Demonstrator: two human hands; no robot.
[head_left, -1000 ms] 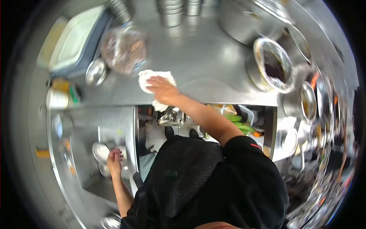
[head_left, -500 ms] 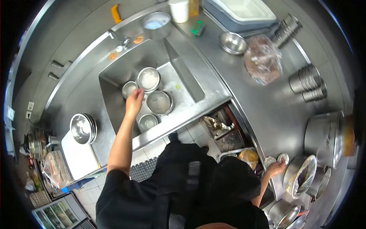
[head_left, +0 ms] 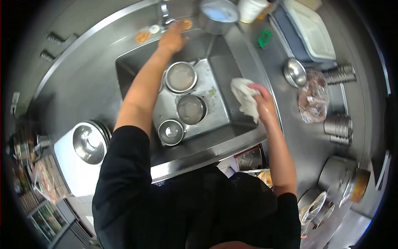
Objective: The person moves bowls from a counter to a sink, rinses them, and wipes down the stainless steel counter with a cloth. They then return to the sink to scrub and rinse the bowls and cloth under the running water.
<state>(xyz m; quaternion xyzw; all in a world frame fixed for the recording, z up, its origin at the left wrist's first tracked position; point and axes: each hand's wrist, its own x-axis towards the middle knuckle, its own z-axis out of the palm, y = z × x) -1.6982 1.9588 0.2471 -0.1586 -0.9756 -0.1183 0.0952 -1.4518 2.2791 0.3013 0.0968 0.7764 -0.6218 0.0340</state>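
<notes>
Head view: the left hand is at the top of the frame, just by the silver metal tap. Its fingers bend down, and I cannot tell if they have hold of the tap. The right hand is right of the middle, with its fingers closed on a crumpled white cloth. The cloth hangs over the right side of the big grey steel sink; I cannot tell if it touches the side.

Near the left hand, two flat, round, orange-brown pads sit on the ledge, one on each side of the tap. A small round white cap is between the left pad and the tap. A silver metal pot with something pale blue in it stands at the sink's top right corner.

In the sink, in the middle of the frame, are round steel bowls: one with cloudy water, one below it, and a smaller one lower left.

Farther right, a shiny round steel bowl is next to a clear plastic bag of brownish stuff. At the left, stacked silver bowls are on a flat white board.
</notes>
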